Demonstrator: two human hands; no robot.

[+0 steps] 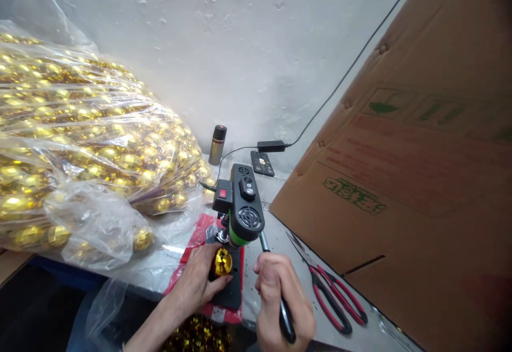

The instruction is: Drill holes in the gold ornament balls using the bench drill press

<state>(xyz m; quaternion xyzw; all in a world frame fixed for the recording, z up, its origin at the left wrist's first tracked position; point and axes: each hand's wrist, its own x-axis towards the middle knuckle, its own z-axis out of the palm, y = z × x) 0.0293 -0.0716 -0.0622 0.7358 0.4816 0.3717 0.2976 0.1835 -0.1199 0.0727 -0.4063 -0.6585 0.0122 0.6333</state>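
Hands — left [195, 279] pinching gold ball [223, 262], right [280, 301] closed round lever [287, 321] — lever's middle hidden, bag [96, 133] cut off.

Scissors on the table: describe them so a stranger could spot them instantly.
Find the big cardboard box on the right. Along its lower edge, on the table, the scissors lie beside the right hand, blades pointing away from the person. Their looped red-and-black handles set them apart from the straight lever in that hand.

My left hand [200, 277] reaches in low with thumb and fingers curved apart, while my right hand [282, 301] is closed in a fist, thumb up front
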